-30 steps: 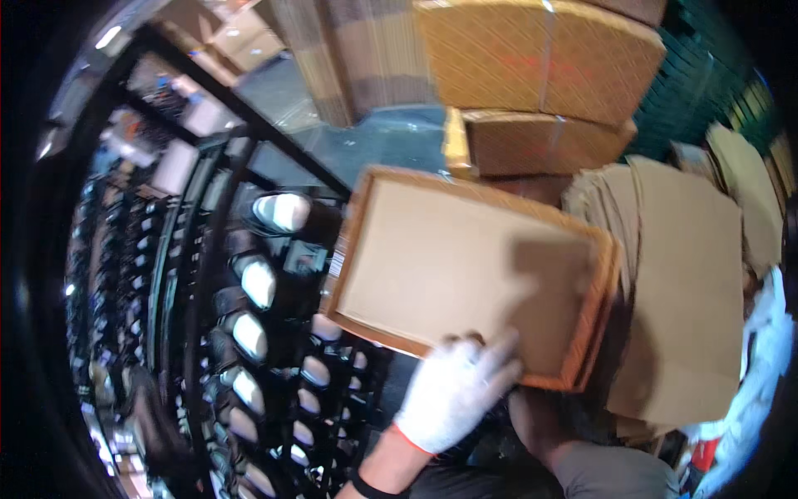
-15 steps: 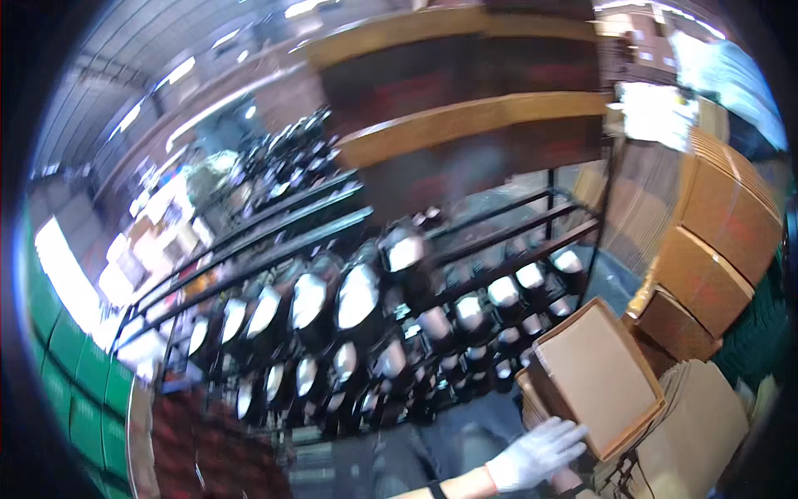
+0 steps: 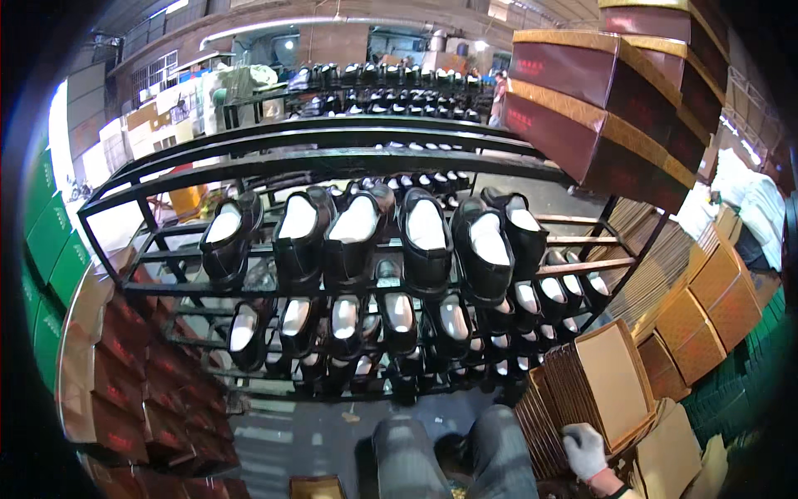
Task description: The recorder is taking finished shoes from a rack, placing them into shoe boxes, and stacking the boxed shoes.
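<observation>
So the right hand [image 3: 586, 453], in a white glove, is down at the lower right, right up by a stack of brown box lids [image 3: 569, 391]. Its fingers look curled in, but I honestly can't tell whether the grip has hold of a lid or is just next to the pile. Left hand is out of the shot, so I can't tell what its grip is up to either.

The stack sits just right of the person's knees [image 3: 411, 457], tilted a bit, lids nested tight with lots of thin edges showing. The top one shows its plain tan inside. Just below and to the right of it there's some loose tan cardboard [image 3: 669, 449].

Straight ahead is a black metal rack [image 3: 332, 160] with rows of black shoes [image 3: 428, 249], pale on the inside, heels toward the person. Up on the right, dark red boxes [image 3: 565, 62] with gold-brown lids are piled high. More dark red boxes [image 3: 116, 378] are stacked low on the left, with green boxes [image 3: 54, 249] behind them. Over on the right, gold-brown boxes [image 3: 698, 337] stand near a bunch of flat cardboard [image 3: 636, 245]. The floor [image 3: 332, 437] is grey.
</observation>
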The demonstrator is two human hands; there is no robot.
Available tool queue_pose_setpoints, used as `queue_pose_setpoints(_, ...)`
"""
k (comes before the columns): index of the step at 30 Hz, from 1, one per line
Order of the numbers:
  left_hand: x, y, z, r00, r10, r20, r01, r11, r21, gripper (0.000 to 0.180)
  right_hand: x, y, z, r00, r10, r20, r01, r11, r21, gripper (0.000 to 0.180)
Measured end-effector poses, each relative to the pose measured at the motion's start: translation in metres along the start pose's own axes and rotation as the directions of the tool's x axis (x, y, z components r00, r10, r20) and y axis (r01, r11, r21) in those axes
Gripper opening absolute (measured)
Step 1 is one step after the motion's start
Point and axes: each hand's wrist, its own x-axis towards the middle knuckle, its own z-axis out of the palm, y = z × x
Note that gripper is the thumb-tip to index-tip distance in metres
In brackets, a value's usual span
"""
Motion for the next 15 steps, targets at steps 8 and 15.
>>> queue_pose_setpoints(8,0.019,-0.044,0.093,0.868,0.244,0.432,-0.376,0.891,0.253,0.035,-0.023,0.045,-0.098,0.883,-0.074,-0.464,-0.091,0.941,-0.325,0.017)
queue_pose_setpoints(15,0.077,-0.09,0.023,0.787,0.617,0.003,-0.617,0.787,0.024,0.031,-0.105,0.185,-0.212,0.788,0.585,-0.193,-0.547,0.52,-0.656,0.046)
